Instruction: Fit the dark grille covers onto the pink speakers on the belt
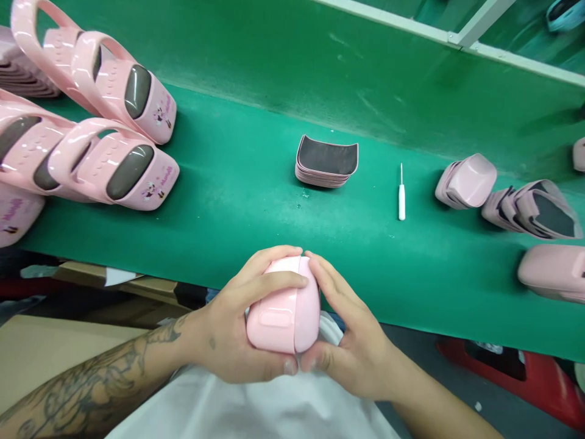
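Observation:
Both of my hands hold a glossy pink plastic case (283, 314) just in front of the near edge of the green table (237, 201). My left hand (235, 332) wraps its left side, fingers over the top and thumb under. My right hand (350, 341) presses the right side, fingers curled on the top edge and thumb at the bottom. The case is rounded, with a seam down its middle and a raised rectangular tab on its front.
Several finished pink cases with handles and grey panels (114, 171) are piled at the left. A small stack of grey-faced pink plates (326, 163) sits mid-table, a white-handled pick tool (401, 195) to its right. More pink parts (466, 181) lie far right.

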Demonstrator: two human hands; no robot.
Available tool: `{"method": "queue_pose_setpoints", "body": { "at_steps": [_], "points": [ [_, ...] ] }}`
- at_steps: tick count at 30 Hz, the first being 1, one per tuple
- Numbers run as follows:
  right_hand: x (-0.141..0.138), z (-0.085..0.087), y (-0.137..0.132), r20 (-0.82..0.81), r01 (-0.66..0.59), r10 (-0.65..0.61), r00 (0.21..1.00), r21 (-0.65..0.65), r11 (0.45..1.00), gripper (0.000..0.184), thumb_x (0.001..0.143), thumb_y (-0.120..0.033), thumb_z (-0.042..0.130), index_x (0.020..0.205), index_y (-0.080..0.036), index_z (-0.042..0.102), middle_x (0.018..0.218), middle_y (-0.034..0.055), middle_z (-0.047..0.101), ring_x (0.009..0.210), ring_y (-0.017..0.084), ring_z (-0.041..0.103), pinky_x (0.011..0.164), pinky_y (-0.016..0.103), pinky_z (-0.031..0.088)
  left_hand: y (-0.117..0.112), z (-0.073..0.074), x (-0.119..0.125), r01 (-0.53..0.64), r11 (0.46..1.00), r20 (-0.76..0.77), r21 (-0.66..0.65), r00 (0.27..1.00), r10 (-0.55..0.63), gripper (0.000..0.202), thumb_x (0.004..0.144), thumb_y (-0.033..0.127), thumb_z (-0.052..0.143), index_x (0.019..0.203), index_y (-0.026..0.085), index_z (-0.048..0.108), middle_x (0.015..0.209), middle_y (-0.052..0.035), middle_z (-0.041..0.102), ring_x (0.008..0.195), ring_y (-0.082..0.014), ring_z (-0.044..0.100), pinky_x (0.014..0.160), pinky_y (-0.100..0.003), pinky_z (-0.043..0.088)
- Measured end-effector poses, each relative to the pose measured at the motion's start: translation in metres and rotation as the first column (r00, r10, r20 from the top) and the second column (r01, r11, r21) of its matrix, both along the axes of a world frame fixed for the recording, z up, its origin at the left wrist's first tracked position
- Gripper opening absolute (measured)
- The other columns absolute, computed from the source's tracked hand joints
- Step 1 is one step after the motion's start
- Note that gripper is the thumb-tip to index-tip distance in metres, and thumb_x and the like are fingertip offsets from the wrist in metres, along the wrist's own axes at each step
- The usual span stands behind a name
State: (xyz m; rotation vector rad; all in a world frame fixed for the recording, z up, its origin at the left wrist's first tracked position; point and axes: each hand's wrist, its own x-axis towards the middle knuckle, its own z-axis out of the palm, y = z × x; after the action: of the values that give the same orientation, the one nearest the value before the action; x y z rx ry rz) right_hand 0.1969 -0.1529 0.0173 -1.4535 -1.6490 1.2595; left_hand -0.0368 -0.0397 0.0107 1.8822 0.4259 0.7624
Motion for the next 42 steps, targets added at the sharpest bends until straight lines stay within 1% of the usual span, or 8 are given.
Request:
{"method": "queue_pose_setpoints", "body": {
  "at_steps": [5,11,15,18,20,25,36,42],
  "points": [
    [0.0,0.012,0.007,0.01,0.01,-0.01,1.0,-0.054,0.998,0.113,0.085,-0.068,0.084,0.174,-0.048,0.018,0.183,0.0016,0.029,0.168,0.035,0.031,0.133,0.057,0.039,-0.001,0.0,-0.001,0.016,1.0,0.002,0.016,1.0,-0.016,0.094,0.075,0.052,0.096,0.155,0.024,0.054,0.162,-0.0252,0.046,0.144,-0.045,0.056,0.111,-0.066,0.057],
    [0.001,0.019,0.009,0.006,-0.019,0.02,1.0,-0.115,0.993,0.118,0.082,-0.066,0.088,0.175,-0.042,0.019,0.182,0.0064,0.029,0.165,0.036,0.035,0.132,0.057,0.041,0.0,0.003,-0.002,0.048,0.998,0.016,0.046,0.999,-0.049,0.094,0.077,0.05,0.096,0.155,0.02,0.051,0.161,-0.0273,0.045,0.146,-0.0446,0.054,0.113,-0.066,0.055],
    [0.001,0.021,0.006,0.043,-0.054,0.056,0.997,-0.044,0.998,0.129,0.078,-0.071,0.089,0.176,-0.041,0.011,0.183,0.0093,0.025,0.166,0.039,0.033,0.13,0.059,0.044,0.001,0.007,-0.001,0.044,0.992,0.028,0.119,0.998,-0.047,0.097,0.073,0.051,0.097,0.152,0.017,0.052,0.158,-0.0289,0.047,0.144,-0.0463,0.054,0.112,-0.067,0.054],
    [0.0,0.021,0.005,0.07,-0.032,0.028,0.997,0.052,0.998,0.142,0.07,-0.079,0.088,0.177,-0.04,0.004,0.18,0.0117,0.033,0.163,0.04,0.039,0.127,0.059,0.047,0.003,0.01,-0.001,0.046,0.981,0.009,0.189,0.999,-0.048,0.095,0.073,0.055,0.094,0.15,0.018,0.053,0.158,-0.0277,0.047,0.142,-0.0454,0.055,0.112,-0.066,0.053],
    [-0.001,0.02,0.004,0.09,-0.018,0.011,0.996,0.085,0.996,0.146,0.066,-0.079,0.091,0.177,-0.039,0.005,0.177,0.0122,0.038,0.16,0.04,0.044,0.126,0.058,0.049,0.004,0.01,0.0,0.046,0.976,0.008,0.214,0.999,-0.049,0.097,0.072,0.06,0.093,0.151,0.021,0.053,0.157,-0.0257,0.049,0.139,-0.0442,0.057,0.111,-0.066,0.054],
    [-0.001,0.02,0.003,0.104,-0.021,0.01,0.995,0.106,0.994,0.144,0.067,-0.073,0.095,0.177,-0.036,0.01,0.176,0.0133,0.038,0.16,0.04,0.044,0.127,0.056,0.049,0.005,0.007,-0.001,0.056,0.968,0.016,0.245,0.998,-0.062,0.093,0.073,0.059,0.09,0.152,0.027,0.054,0.157,-0.0232,0.052,0.136,-0.0431,0.06,0.108,-0.066,0.056],
    [-0.001,0.022,0.002,0.079,-0.047,0.037,0.996,0.129,0.99,0.145,0.069,-0.068,0.097,0.177,-0.035,0.006,0.176,0.015,0.036,0.159,0.042,0.044,0.127,0.059,0.048,0.003,0.008,0.0,0.086,0.947,0.01,0.308,0.996,-0.094,0.085,0.073,0.054,0.089,0.144,0.021,0.055,0.157,-0.0247,0.046,0.14,-0.0425,0.055,0.113,-0.064,0.053],
    [-0.001,0.024,0.002,0.066,-0.061,0.053,0.996,0.13,0.99,0.147,0.068,-0.07,0.096,0.177,-0.036,0.005,0.174,0.0163,0.037,0.159,0.044,0.044,0.126,0.062,0.048,0.0,0.009,-0.001,0.078,0.95,0.003,0.304,0.997,-0.083,0.085,0.074,0.056,0.088,0.145,0.024,0.055,0.155,-0.0231,0.049,0.138,-0.0424,0.056,0.11,-0.065,0.054]
  ]
}}
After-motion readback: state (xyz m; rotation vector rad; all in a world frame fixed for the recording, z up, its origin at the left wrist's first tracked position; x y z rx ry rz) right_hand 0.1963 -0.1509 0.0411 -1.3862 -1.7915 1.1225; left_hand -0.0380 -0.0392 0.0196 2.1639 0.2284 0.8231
